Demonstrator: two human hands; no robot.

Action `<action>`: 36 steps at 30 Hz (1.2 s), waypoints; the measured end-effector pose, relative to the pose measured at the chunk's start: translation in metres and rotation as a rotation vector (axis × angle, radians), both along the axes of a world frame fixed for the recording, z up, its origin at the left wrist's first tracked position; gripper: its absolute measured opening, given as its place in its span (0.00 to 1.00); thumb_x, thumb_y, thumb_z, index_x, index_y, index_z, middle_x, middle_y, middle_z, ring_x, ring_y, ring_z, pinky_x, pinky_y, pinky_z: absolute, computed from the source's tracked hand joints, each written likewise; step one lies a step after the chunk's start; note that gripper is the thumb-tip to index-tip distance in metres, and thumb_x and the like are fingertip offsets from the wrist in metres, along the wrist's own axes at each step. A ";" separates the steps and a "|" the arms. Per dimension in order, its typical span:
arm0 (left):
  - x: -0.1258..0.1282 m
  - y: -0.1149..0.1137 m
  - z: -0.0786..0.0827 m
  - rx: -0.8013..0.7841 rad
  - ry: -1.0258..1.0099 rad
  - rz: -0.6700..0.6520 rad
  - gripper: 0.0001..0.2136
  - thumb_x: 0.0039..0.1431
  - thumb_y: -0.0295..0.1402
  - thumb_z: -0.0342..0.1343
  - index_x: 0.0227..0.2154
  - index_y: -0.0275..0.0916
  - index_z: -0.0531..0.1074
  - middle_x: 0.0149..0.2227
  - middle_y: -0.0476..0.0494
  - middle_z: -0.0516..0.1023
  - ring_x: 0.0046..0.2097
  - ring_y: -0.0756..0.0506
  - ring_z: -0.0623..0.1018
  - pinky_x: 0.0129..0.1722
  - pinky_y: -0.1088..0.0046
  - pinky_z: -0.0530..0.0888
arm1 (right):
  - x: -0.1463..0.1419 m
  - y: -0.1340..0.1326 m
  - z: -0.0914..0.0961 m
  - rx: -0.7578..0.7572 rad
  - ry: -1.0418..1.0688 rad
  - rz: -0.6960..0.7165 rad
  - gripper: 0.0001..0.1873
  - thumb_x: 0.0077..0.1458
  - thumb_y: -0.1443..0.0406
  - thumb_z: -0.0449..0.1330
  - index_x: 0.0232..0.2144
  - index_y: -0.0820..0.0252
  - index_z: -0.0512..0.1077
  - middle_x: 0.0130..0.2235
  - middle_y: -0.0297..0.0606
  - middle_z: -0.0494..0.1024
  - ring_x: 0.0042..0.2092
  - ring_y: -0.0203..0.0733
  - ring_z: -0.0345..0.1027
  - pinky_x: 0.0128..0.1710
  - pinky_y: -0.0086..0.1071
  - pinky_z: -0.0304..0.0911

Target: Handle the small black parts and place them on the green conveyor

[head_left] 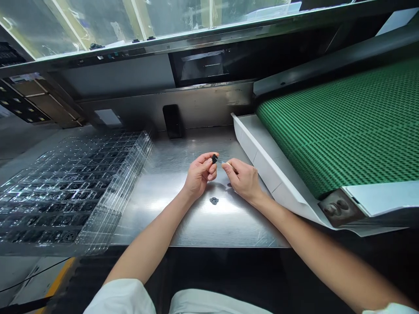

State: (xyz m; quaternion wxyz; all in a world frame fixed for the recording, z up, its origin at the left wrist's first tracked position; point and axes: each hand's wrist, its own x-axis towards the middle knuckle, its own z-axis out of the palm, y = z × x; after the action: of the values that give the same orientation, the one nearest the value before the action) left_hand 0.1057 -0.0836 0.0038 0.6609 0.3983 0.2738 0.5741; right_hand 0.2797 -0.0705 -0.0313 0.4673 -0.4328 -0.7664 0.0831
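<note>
1. The bench [183, 218] is a shiny, scratched metal sheet with a dark front edge.
2. A stack of clear plastic trays [72, 187] lies on its left part, with small black parts in the pockets.
3. One small black round part [214, 200] lies alone on the bare metal near the middle.
4. A white sloped guard [262, 161] borders the bench on the right.

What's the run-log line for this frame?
left hand: pinches small black part | right hand: pinches thin tool | second black part: on steel table
</note>
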 end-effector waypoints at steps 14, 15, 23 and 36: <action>0.000 0.001 0.000 -0.011 -0.025 0.001 0.18 0.54 0.38 0.71 0.45 0.35 0.77 0.23 0.54 0.66 0.21 0.55 0.62 0.25 0.76 0.58 | 0.001 -0.001 0.003 -0.063 0.039 0.019 0.28 0.76 0.44 0.48 0.31 0.55 0.68 0.27 0.34 0.70 0.29 0.40 0.63 0.33 0.35 0.52; 0.000 0.001 -0.001 -0.015 -0.029 0.005 0.19 0.54 0.38 0.71 0.45 0.35 0.77 0.23 0.54 0.66 0.21 0.55 0.62 0.25 0.77 0.58 | 0.002 -0.002 0.004 -0.072 0.055 0.031 0.29 0.76 0.44 0.47 0.31 0.55 0.68 0.28 0.35 0.71 0.30 0.40 0.63 0.33 0.35 0.53; 0.011 0.001 -0.011 -0.046 0.030 -0.061 0.21 0.52 0.41 0.72 0.44 0.36 0.75 0.22 0.54 0.68 0.21 0.54 0.63 0.22 0.77 0.58 | -0.002 0.000 0.007 -0.139 0.251 0.090 0.25 0.70 0.44 0.58 0.31 0.56 0.70 0.28 0.33 0.68 0.30 0.39 0.59 0.34 0.35 0.57; -0.018 0.023 -0.003 -0.057 0.062 0.387 0.15 0.57 0.36 0.69 0.36 0.41 0.66 0.20 0.60 0.63 0.19 0.56 0.62 0.20 0.79 0.55 | 0.000 -0.002 0.002 -0.114 -0.023 0.404 0.08 0.68 0.61 0.60 0.37 0.56 0.77 0.35 0.36 0.79 0.35 0.40 0.69 0.37 0.34 0.59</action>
State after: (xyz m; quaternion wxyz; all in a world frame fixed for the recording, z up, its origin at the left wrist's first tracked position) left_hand 0.0874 -0.0609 0.0007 0.5406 0.3366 0.3815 0.6699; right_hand 0.2801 -0.0722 -0.0292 0.4072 -0.2968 -0.8370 0.2135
